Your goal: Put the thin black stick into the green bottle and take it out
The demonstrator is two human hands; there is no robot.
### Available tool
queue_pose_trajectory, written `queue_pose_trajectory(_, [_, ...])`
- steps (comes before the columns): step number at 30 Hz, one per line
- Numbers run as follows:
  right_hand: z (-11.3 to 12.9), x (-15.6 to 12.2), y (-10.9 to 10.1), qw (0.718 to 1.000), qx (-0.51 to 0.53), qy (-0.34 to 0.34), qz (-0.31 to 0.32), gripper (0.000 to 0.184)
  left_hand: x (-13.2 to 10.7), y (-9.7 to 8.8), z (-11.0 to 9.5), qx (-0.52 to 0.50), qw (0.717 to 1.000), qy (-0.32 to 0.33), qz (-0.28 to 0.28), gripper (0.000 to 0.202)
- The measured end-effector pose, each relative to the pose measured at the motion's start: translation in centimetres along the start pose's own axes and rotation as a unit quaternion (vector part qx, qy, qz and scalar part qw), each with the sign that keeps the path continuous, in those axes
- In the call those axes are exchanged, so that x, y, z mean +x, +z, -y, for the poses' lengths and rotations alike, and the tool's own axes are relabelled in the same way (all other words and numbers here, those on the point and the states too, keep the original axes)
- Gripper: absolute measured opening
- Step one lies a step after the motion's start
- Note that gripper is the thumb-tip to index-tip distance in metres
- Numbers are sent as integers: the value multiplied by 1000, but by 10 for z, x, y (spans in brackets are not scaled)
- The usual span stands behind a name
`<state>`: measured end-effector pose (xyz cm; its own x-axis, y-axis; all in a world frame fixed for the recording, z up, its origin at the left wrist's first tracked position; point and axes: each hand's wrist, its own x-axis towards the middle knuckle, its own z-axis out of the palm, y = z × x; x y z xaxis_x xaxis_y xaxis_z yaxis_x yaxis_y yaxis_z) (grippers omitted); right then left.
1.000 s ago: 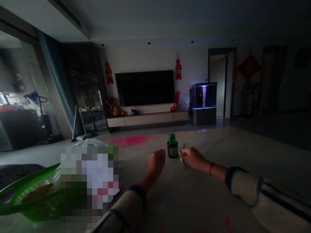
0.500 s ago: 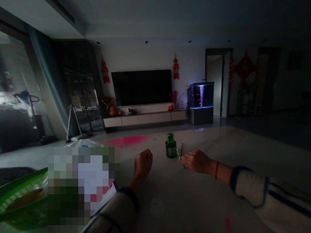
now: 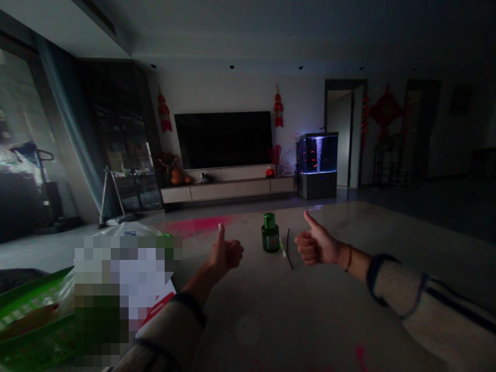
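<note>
My left hand (image 3: 226, 254) is a fist with the thumb stuck straight up, left of a small green bottle (image 3: 270, 233) with a green cap that stands upright on the pale table (image 3: 294, 310). My right hand (image 3: 316, 243) makes the same thumbs-up on the bottle's right. Neither hand holds anything. A thin dark stick (image 3: 289, 249) and a small pale sliver lie on the table between the bottle and my right hand.
A green basket (image 3: 27, 320) and a blurred-out patch sit at the near left of the table. Beyond the table are a dark television (image 3: 223, 139), a low cabinet (image 3: 228, 190) and a lit fish tank (image 3: 316, 164). The room is dim.
My right hand let go of the thin stick, which now lies on the table. Both hands rose and turned into thumbs-up fists. The view shifted slightly right.
</note>
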<state>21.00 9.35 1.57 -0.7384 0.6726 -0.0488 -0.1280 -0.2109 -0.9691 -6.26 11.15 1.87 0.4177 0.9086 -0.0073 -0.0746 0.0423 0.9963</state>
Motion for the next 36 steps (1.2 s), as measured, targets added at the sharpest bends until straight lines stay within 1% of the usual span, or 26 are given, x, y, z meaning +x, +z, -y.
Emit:
queue_pose_trajectory(2, [3,-7,-14,995,22,37,92,66,-3,-6,-6,-32,997,-6,72,65])
queue_pose_trajectory(3, [3,-9,-21,990,33,43,129,67,-4,-8,-6,-47,993,-16,102,66])
queue_pose_trajectory(4, [1,-9,-28,987,44,40,149,68,-5,-9,-4,-57,989,-33,129,66])
queue_pose_trajectory(5, [-2,-9,-32,985,52,39,161,69,-4,-9,-1,-62,985,-56,152,67])
queue_pose_trajectory(7, [-11,-6,-37,984,58,55,160,70,-4,-5,7,-58,975,-114,184,67])
queue_pose_trajectory(9, [-18,-1,-35,981,52,92,162,70,-3,3,12,-40,964,-160,208,68])
queue_pose_trajectory(10, [-20,1,-33,980,49,106,161,70,-4,7,13,-31,963,-168,210,68])
queue_pose_trajectory(12, [-22,4,-29,980,44,115,157,70,-5,15,10,-10,968,-164,190,68])
queue_pose_trajectory(14, [-19,6,-27,985,31,105,134,71,-6,19,5,5,983,-126,130,68])
queue_pose_trajectory(16, [-13,7,-25,994,4,76,82,70,-4,20,2,13,997,-61,37,68])
queue_pose_trajectory(17, [-8,8,-23,997,-15,54,44,69,-3,20,2,23,999,-35,-21,68])
queue_pose_trajectory(18, [-2,9,-21,999,-40,31,1,68,0,19,3,39,996,-15,-82,66])
queue_pose_trajectory(20, [13,12,-16,992,-99,-16,-83,65,5,18,7,96,975,-8,-201,59])
queue_pose_trajectory(21, [23,13,-13,986,-127,-30,-105,62,7,17,10,124,962,-8,-241,54])
queue_pose_trajectory(23, [41,19,-8,974,-168,-81,-132,58,9,15,15,150,954,-7,-261,47])
queue_pose_trajectory(24, [49,24,-7,961,-196,-111,-159,55,9,15,17,156,954,0,-258,45])
queue_pose_trajectory(25, [56,29,-7,943,-229,-140,-199,52,9,15,18,166,954,6,-251,43])
queue_pose_trajectory(27, [61,45,-11,887,-311,-180,-289,41,8,14,21,185,953,12,-241,40])
queue_pose_trajectory(28, [59,54,-15,861,-339,-195,-324,35,7,15,23,194,951,12,-240,38])
queue_pose_trajectory(30, [47,73,-21,829,-347,-230,-373,28,7,15,26,206,948,7,-244,33])
queue_pose_trajectory(31, [38,81,-23,823,-337,-239,-389,31,7,15,28,210,946,2,-246,31])
queue_pose_trajectory(33, [18,94,-24,826,-313,-231,-409,47,7,15,32,220,945,-11,-242,27])
queue_pose_trajectory(35, [-1,101,-21,843,-294,-206,-402,61,7,16,35,235,944,-23,-232,25])
queue_pose_trajectory(36, [-9,102,-20,850,-292,-202,-389,64,7,17,36,245,943,-26,-225,24])
